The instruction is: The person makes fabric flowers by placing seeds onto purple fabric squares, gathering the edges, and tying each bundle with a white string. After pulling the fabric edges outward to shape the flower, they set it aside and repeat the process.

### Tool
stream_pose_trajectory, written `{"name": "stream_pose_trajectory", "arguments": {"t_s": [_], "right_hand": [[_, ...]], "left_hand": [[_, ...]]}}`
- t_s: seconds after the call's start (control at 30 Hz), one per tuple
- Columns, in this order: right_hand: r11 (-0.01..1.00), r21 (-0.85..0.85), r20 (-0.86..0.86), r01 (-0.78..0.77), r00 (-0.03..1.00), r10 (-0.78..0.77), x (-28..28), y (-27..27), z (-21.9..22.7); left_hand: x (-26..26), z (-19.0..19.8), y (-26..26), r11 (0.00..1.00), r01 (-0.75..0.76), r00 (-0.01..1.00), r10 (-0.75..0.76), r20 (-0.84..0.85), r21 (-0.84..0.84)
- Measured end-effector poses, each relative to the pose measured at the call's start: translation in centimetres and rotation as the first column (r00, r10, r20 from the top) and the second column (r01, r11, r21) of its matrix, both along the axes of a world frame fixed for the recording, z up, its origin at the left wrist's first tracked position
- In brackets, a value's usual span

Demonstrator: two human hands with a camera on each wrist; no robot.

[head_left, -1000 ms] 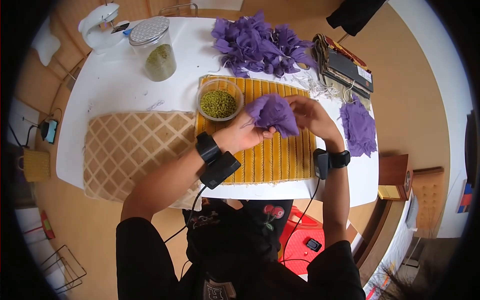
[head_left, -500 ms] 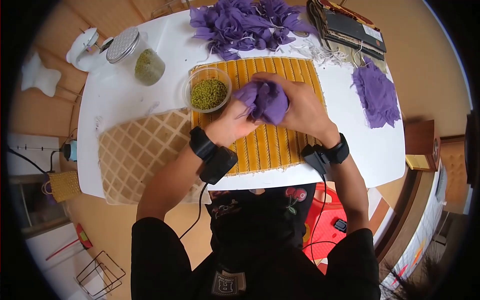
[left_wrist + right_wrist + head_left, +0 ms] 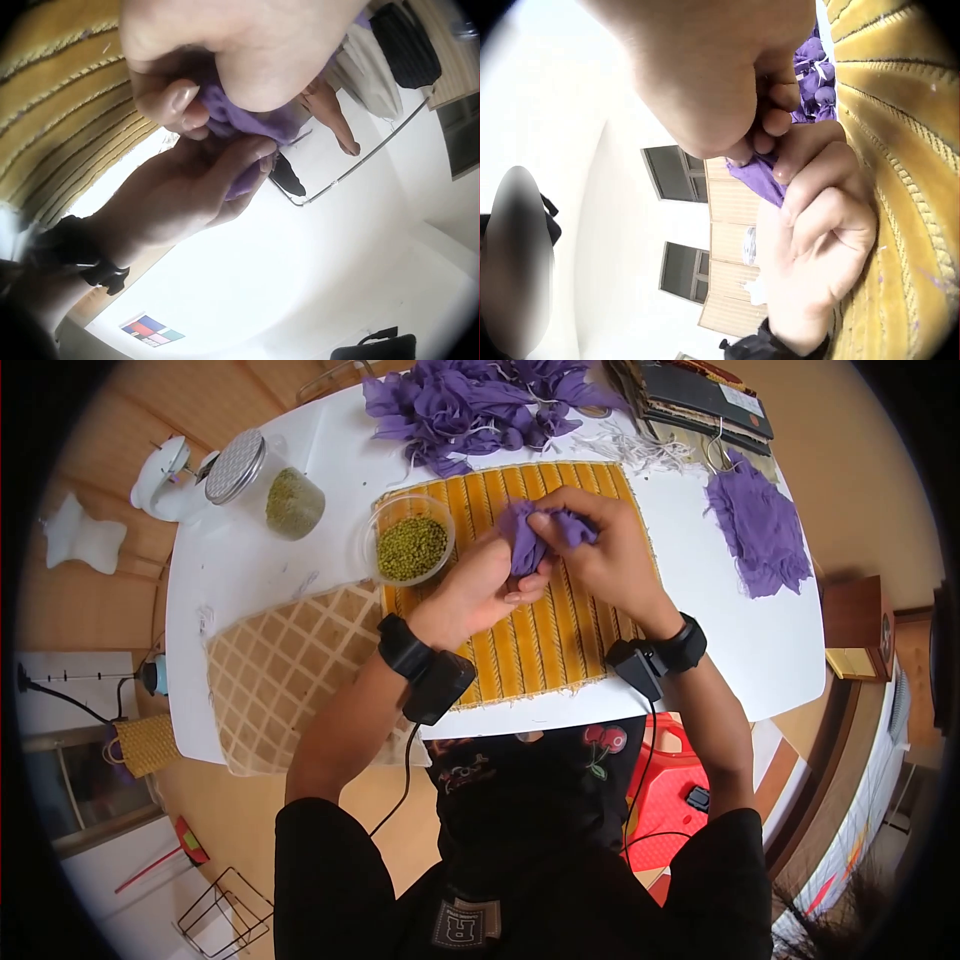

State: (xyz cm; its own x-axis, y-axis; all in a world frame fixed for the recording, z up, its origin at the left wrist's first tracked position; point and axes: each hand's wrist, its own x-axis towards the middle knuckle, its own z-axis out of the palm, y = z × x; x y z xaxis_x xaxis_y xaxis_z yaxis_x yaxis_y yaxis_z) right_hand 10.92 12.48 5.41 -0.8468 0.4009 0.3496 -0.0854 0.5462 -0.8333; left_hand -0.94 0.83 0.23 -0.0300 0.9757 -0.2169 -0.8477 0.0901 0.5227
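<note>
A piece of purple cloth (image 3: 522, 542) is bunched up between both hands, over the yellow striped mat. My left hand (image 3: 475, 590) grips the lower part of the bundle, its fingers curled round it in the right wrist view. From the right side, my right hand (image 3: 610, 555) pinches the gathered upper part with thumb and fingers, leaving a loose end sticking out. Whatever the folds enclose is hidden. Just left of the hands stands a clear round tub (image 3: 375, 565) of green mung beans (image 3: 412, 547), on the edge of the yellow mat (image 3: 540, 660).
At the back lies a heap of purple cloth bundles (image 3: 470, 410), with white strings (image 3: 640, 448) beside it. A stack of flat purple cloths (image 3: 760, 525) is at the right. A lidded jar (image 3: 295, 505) stands back left, and a beige checked mat (image 3: 290, 660) lies front left.
The purple cloth went from lying loosely open over the left hand to a gathered bundle. My right hand closed round it and now pinches its top. The head view has shifted.
</note>
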Motion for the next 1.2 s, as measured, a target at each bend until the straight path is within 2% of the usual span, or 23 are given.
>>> {"name": "stream_pose_trajectory", "arguments": {"t_s": [0.07,0.13,0.17,0.2,0.33,0.4,0.43,0.47,0.5,0.53,0.57,0.6,0.63,0.7,0.83,1.03,1.1,1.13,1.2], "right_hand": [[1.0,-0.015,-0.026,0.013,1.0,-0.013,-0.1,0.5,-0.2],[0.999,-0.029,-0.05,0.022,0.998,-0.023,0.0,0.6,0.1],[0.994,-0.105,0.004,0.017,1.0,-0.017,0.1,0.5,0.6],[0.983,-0.182,0.056,0.016,0.998,-0.006,0.2,0.5,0.9],[0.993,-0.112,-0.021,0.039,0.999,-0.042,0.1,1.7,-0.4],[0.978,-0.207,0.013,0.023,1.0,-0.021,0.2,1.6,0.0],[0.978,-0.207,0.013,0.025,1.0,-0.023,0.2,1.6,0.0],[0.996,-0.086,0.029,0.025,0.999,-0.022,0.2,1.5,0.0],[0.999,0.036,0.044,0.021,0.999,-0.023,0.1,1.4,-0.1],[0.999,0.033,0.043,0.022,0.999,-0.023,0.1,1.2,0.1],[0.993,-0.121,0.118,0.007,0.993,0.008,0.2,0.8,0.5],[0.962,-0.272,0.187,0.003,0.981,0.05,0.3,0.5,0.7],[0.961,-0.275,0.187,0.003,0.981,0.051,0.2,0.7,0.3],[1.0,0.016,0.065,-0.016,0.998,0.015,0.0,1.1,-0.3],[0.996,0.084,0.141,0.034,0.989,-0.046,0.3,0.6,0.8],[0.992,0.121,0.068,0.041,0.996,-0.049,0.2,0.9,0.5],[0.962,0.228,-0.057,0.148,0.989,-0.139,0.1,1.8,-0.1],[0.962,0.23,-0.056,0.15,0.989,-0.14,0.2,2.3,0.0],[0.955,0.131,-0.069,0.266,0.964,-0.258,0.2,2.8,0.5]], "left_hand": [[0.1,0.4,0.1,0.999,-0.034,0.986,0.031,-0.164,-0.016],[0.1,0.8,0.1,0.999,-0.052,0.973,0.048,-0.227,-0.011],[0.1,1.0,0.1,0.997,-0.073,0.954,0.068,-0.291,-0.007],[0.0,1.2,0.0,0.997,-0.072,0.954,0.067,-0.292,-0.006],[0.0,2.0,0.1,0.998,-0.038,0.97,0.05,-0.239,0.055],[0.5,2.6,0.0,0.998,-0.015,0.973,0.031,-0.229,0.069],[0.9,2.9,0.0,0.999,-0.017,0.917,0.029,-0.399,0.032],[1.2,3.0,-0.1,1.0,-0.026,0.831,0.019,-0.556,-0.004],[1.1,2.8,0.0,1.0,-0.025,0.831,0.017,-0.556,-0.006],[1.0,2.4,0.0,1.0,0.016,0.764,-0.025,-0.645,-0.02],[0.9,2.2,-0.1,0.998,0.054,0.686,-0.066,-0.725,-0.039],[1.0,2.2,-0.1,0.998,0.054,0.686,-0.069,-0.724,-0.043],[1.2,2.2,0.0,0.998,0.038,0.69,-0.059,-0.722,-0.046],[1.3,2.5,0.0,0.999,0.023,0.692,-0.052,-0.72,-0.05],[1.3,2.5,0.0,0.998,0.013,0.719,-0.049,-0.693,-0.057],[1.4,2.5,0.0,0.998,0.025,0.758,-0.055,-0.649,-0.055],[1.4,2.5,0.0,0.998,0.016,0.76,-0.049,-0.649,-0.056],[1.3,2.5,0.0,0.998,0.034,0.75,-0.063,-0.658,-0.057],[1.3,2.6,0.0,0.997,0.05,0.742,-0.074,-0.666,-0.056]]}}
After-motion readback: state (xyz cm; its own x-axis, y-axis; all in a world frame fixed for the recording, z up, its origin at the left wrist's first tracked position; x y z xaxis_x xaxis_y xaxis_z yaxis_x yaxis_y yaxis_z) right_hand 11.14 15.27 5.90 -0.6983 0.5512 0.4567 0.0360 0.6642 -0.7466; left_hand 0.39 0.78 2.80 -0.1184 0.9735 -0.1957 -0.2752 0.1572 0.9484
